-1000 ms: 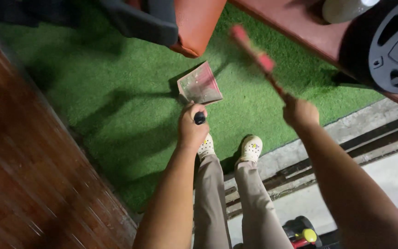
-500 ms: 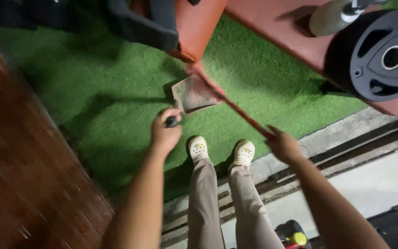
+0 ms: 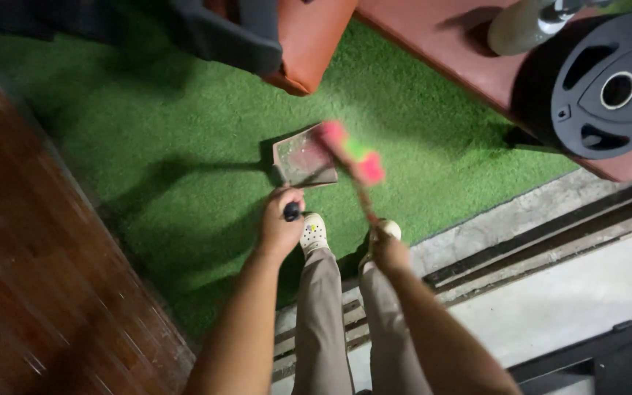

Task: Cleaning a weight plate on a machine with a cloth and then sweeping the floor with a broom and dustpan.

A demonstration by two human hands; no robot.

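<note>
Head view, looking down: at 9 o'clock lies a dark wooden floor (image 3: 31, 292), bordered by green artificial turf (image 3: 170, 146). At centre the left hand (image 3: 281, 227) has its fingers curled tight around the black handle (image 3: 292, 212) of a metal dustpan (image 3: 303, 156), which rests on the turf just toward 12 o'clock of the person's light shoes (image 3: 314, 234). Toward 3 o'clock the right hand (image 3: 388, 251) is closed around the stick of a blurred pink-and-green broom (image 3: 352, 157) whose head overlaps the dustpan; a black weight plate (image 3: 608, 88) lies at 2 o'clock.
</note>
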